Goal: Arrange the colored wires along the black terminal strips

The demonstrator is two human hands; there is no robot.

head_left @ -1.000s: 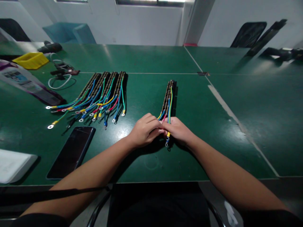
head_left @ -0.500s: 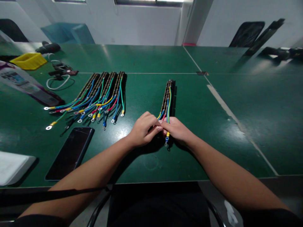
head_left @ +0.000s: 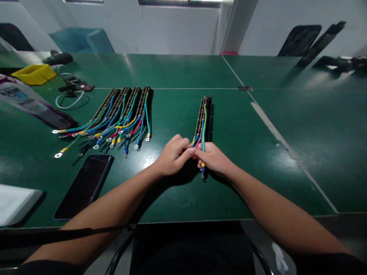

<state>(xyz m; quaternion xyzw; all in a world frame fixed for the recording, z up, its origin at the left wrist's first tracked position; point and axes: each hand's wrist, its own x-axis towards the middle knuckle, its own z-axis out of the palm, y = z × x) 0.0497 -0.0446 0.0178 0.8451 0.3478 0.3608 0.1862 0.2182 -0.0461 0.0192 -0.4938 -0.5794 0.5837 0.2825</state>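
Note:
A black terminal block (head_left: pixel 200 120) lies lengthwise on the green table, with yellow, blue, red and green wires running from it toward me. At its near end my left hand (head_left: pixel 175 154) is closed, thumb and fingers pinching wires. Against it my right hand (head_left: pixel 213 157) is closed round the same wires, the two thumbs meeting. A yellow-green wire (head_left: pixel 204 133) passes over the right fingers. Ring-lug ends (head_left: pixel 202 172) hang out below that hand. The pinched wire tips are hidden by my fingers.
To the left lie several more wired terminal blocks (head_left: pixel 130 101), their lugs toward me. A phone (head_left: pixel 84 187), a white box (head_left: pixel 17 204), a labelled plastic package (head_left: pixel 31 101), a yellow tray (head_left: pixel 34 74) and a cable (head_left: pixel 70 100) occupy the left side. Tape (head_left: pixel 271 130) runs along the table at right.
Both hands stay at the wires with small finger shifts. The left thumb has slid slightly up and left, and the hanging lugs have shifted a little.

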